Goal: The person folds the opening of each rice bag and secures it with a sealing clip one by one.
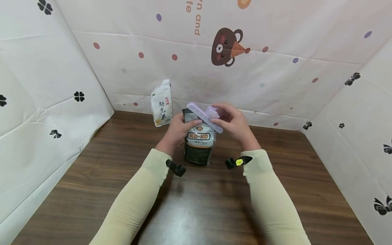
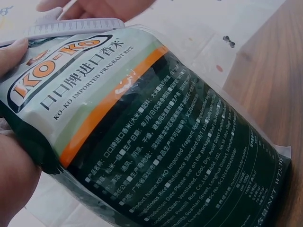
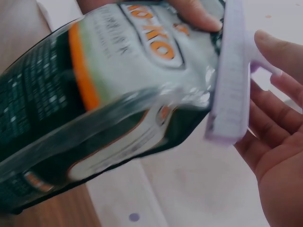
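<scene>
A dark green and white KO-KO rice bag [image 1: 199, 153] stands on the table in front of me. My left hand [image 1: 178, 131] grips its upper left part, with the thumb across the front and the other fingers hidden behind the bag. A lilac bag clip [image 1: 203, 117] lies slanted across the top of the bag, its long ribbed bar [image 3: 233, 80] right at the folded upper end in the right wrist view. With thumb and fingers, my right hand [image 1: 235, 123] pinches the clip's shaped handle. Printed text on the bag's front [image 2: 156, 123] fills the left wrist view.
A white rice bag [image 1: 162, 103] with red and black characters stands behind and to the left, against the back cloth. The brown wooden table [image 1: 122, 170] is bounded by white patterned cloth walls [image 1: 306, 85] at the back and both sides.
</scene>
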